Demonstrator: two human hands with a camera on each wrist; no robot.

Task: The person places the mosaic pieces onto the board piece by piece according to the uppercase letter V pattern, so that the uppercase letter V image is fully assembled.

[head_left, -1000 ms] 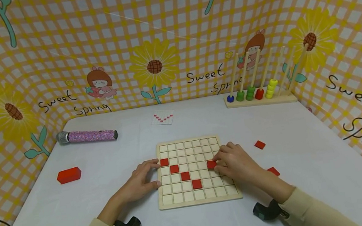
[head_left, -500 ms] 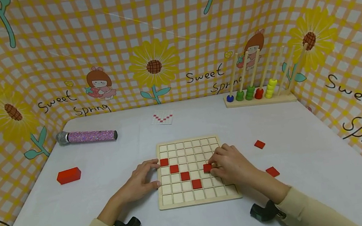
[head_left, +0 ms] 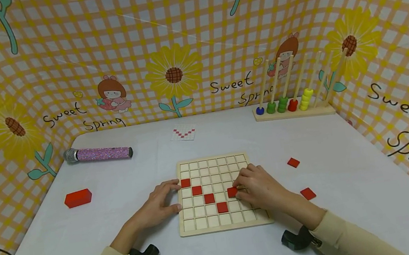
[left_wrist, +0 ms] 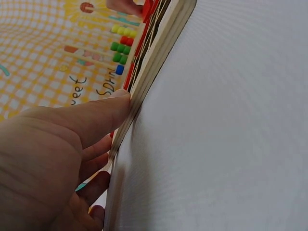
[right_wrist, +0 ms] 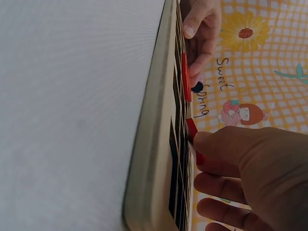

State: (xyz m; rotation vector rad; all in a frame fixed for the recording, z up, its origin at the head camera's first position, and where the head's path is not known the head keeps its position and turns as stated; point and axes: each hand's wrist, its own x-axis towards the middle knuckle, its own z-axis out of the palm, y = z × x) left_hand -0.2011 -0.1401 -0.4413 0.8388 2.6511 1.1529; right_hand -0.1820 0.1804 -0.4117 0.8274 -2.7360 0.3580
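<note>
A square wooden grid board (head_left: 223, 227) lies flat at the middle of the table. Several red square tiles (head_left: 209, 198) sit in its cells, stepping diagonally from the left side down toward the lower middle. Between thumb and fingertips my right hand (head_left: 261, 187) pinches another red tile (head_left: 232, 192) over the board's right half, up and right of the lowest seated tile. That held tile (right_wrist: 192, 132) looks tilted, close over the grid, in the right wrist view. At the board's left edge, my left hand (head_left: 156, 204) rests its thumb and fingertips, fingers loosely extended.
Two loose red tiles, a far one (head_left: 293, 162) and a nearer one (head_left: 308, 193), lie right of the board. A pattern card (head_left: 184, 133) is behind it. A glittery microphone (head_left: 103, 153) and red block (head_left: 78, 198) lie left; a peg-and-bead counting rack (head_left: 293, 113) stands back right.
My right hand has moved left and slightly nearer across the board, carrying the pinched red tile with it. The left hand stays at the board's edge.
</note>
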